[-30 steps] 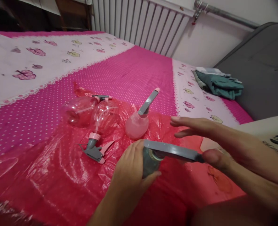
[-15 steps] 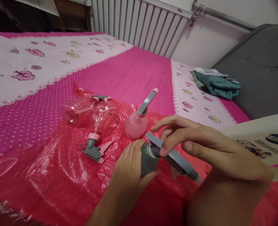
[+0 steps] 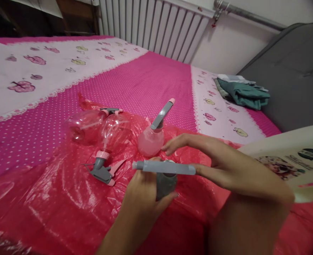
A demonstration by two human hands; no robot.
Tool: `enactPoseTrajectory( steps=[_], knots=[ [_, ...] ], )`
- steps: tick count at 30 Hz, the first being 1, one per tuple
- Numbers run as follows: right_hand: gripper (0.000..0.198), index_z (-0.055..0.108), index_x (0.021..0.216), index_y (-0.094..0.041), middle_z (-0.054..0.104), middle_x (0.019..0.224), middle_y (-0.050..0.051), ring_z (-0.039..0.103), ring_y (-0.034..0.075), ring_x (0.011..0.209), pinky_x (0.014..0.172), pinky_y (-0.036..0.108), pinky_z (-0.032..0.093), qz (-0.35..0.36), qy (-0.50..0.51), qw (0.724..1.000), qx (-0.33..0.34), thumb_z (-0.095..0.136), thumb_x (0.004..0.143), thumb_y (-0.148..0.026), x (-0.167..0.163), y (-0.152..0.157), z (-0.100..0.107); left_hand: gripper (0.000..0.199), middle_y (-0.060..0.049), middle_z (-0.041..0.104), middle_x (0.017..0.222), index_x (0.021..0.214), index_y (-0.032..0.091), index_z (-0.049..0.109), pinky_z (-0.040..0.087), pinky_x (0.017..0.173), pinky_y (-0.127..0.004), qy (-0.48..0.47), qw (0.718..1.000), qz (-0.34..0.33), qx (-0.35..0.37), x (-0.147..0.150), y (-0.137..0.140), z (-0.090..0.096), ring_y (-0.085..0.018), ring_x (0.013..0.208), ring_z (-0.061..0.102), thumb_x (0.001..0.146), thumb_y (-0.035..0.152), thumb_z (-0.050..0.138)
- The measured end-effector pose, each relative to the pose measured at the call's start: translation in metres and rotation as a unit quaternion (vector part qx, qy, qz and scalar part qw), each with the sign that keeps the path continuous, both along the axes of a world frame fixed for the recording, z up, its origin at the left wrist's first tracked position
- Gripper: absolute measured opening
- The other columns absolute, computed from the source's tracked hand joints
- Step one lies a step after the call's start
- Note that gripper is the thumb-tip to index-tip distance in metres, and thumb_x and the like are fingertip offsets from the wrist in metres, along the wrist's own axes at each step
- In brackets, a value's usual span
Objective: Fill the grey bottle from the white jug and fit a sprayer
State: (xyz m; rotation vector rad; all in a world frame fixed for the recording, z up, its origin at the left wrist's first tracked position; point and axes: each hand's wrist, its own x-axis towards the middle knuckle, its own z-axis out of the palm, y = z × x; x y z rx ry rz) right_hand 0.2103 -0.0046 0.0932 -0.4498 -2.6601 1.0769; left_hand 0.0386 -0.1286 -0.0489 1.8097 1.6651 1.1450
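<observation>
My left hand [image 3: 141, 200] is wrapped round a small dark grey-green spray bottle [image 3: 166, 187], holding it upright over the red plastic sheet. Its grey spray head [image 3: 169, 167] lies sideways across the top, nozzle end to the left. Fingers apart, my right hand [image 3: 222, 164] has its thumb at the right end of that head without gripping it. Just behind stands a round, pinkish spray bottle [image 3: 150, 142] with a grey head. Two clear spray bottles lie to the left: a nearer one [image 3: 115, 132] with a grey-and-pink trigger head [image 3: 101, 173], and another [image 3: 84, 124] behind it.
Red plastic sheet [image 3: 58, 198] covers the near part of the pink dotted bedspread [image 3: 156, 83]. A large cream container [image 3: 299, 163] with a label stands at the right. Folded clothes [image 3: 242, 91] lie by the grey headboard [image 3: 291, 74]. A white radiator [image 3: 156, 26] lines the wall.
The spray head has swung round on the bottle, its nozzle end now pointing left instead of right. My right hand's fingers have come off it and spread, leaving the thumb at its end.
</observation>
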Motion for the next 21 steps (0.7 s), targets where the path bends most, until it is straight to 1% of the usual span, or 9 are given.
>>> enactPoseTrajectory(
  steps=[2,4,6,8,11,14,16,18,21],
  knots=[
    [0.039,0.050,0.148,-0.015,0.047,0.147,-0.001,0.044,-0.004,0.141,0.122,-0.001,0.031,0.039,0.010,0.999,0.021,0.056,0.109,-0.018,-0.002,-0.003,0.003,0.065,-0.015,0.062,0.146,0.144,0.025,0.048,0.055,0.106,-0.062,-0.004,1.000,0.002,-0.005,0.000,0.001,0.002,-0.040,0.131,0.064,0.087,0.031,0.080],
    [0.047,0.044,0.153,-0.011,0.041,0.153,0.003,0.036,-0.002,0.148,0.127,0.001,0.026,0.085,0.023,0.996,0.024,0.056,0.107,-0.013,-0.005,-0.005,0.008,0.055,-0.012,0.063,0.146,0.139,0.027,0.054,0.056,0.106,-0.060,-0.018,1.000,-0.005,-0.008,0.001,0.001,0.005,-0.037,0.129,0.065,0.089,0.028,0.077],
    [0.043,0.051,0.151,-0.012,0.039,0.154,0.004,0.033,0.002,0.151,0.130,0.006,0.028,0.120,0.019,0.993,0.004,0.057,0.108,-0.016,-0.008,-0.007,0.012,0.052,-0.010,0.064,0.146,0.139,0.030,0.056,0.058,0.103,-0.058,-0.026,1.000,-0.006,-0.005,0.002,0.000,0.010,-0.036,0.127,0.066,0.091,0.027,0.075],
    [0.033,0.061,0.141,-0.015,0.042,0.151,0.003,0.038,0.003,0.148,0.127,0.008,0.035,0.127,0.010,0.992,-0.018,0.059,0.109,-0.023,-0.009,-0.008,0.014,0.055,-0.009,0.065,0.144,0.143,0.031,0.054,0.059,0.101,-0.055,-0.027,1.000,0.000,0.000,0.003,-0.001,0.014,-0.037,0.127,0.067,0.092,0.027,0.074],
    [0.018,0.067,0.119,-0.013,0.056,0.131,0.002,0.054,0.002,0.126,0.112,0.008,0.046,0.088,0.038,0.995,-0.041,0.067,0.105,-0.023,-0.009,-0.009,0.013,0.054,-0.007,0.067,0.137,0.141,0.031,0.053,0.059,0.102,-0.052,-0.021,1.000,0.008,0.009,0.005,-0.003,0.015,-0.034,0.124,0.068,0.091,0.024,0.073],
    [0.005,0.065,0.101,-0.010,0.062,0.110,0.000,0.059,0.002,0.108,0.100,0.009,0.050,0.040,0.071,0.996,-0.042,0.064,0.104,-0.014,-0.006,-0.009,0.010,0.061,-0.008,0.067,0.134,0.144,0.029,0.046,0.058,0.104,-0.051,-0.009,1.000,0.009,0.011,0.006,-0.004,0.011,-0.031,0.121,0.068,0.090,0.022,0.074],
    [0.005,0.065,0.103,-0.010,0.062,0.109,-0.001,0.060,0.000,0.106,0.098,0.008,0.050,0.010,0.080,0.996,-0.024,0.062,0.105,-0.014,-0.004,-0.009,0.009,0.068,-0.009,0.066,0.136,0.148,0.028,0.041,0.057,0.105,-0.051,0.001,1.000,0.009,0.019,0.006,-0.004,0.008,-0.031,0.124,0.067,0.090,0.024,0.076],
    [0.009,0.066,0.112,-0.012,0.062,0.115,-0.002,0.060,-0.001,0.109,0.100,0.005,0.049,0.000,0.083,0.997,0.004,0.059,0.107,-0.016,-0.003,-0.009,0.009,0.069,-0.012,0.064,0.142,0.150,0.026,0.040,0.056,0.108,-0.052,0.016,1.000,0.007,0.026,0.005,-0.004,0.006,-0.032,0.128,0.065,0.091,0.026,0.076],
    [0.015,0.068,0.118,-0.015,0.061,0.119,-0.003,0.059,-0.003,0.114,0.101,0.003,0.048,-0.005,0.075,0.996,0.050,0.055,0.110,-0.017,0.000,-0.009,0.012,0.054,-0.016,0.064,0.144,0.139,0.020,0.054,0.054,0.109,-0.056,0.031,1.000,0.002,0.005,0.003,-0.002,0.007,-0.036,0.130,0.064,0.091,0.031,0.078]
  ],
)
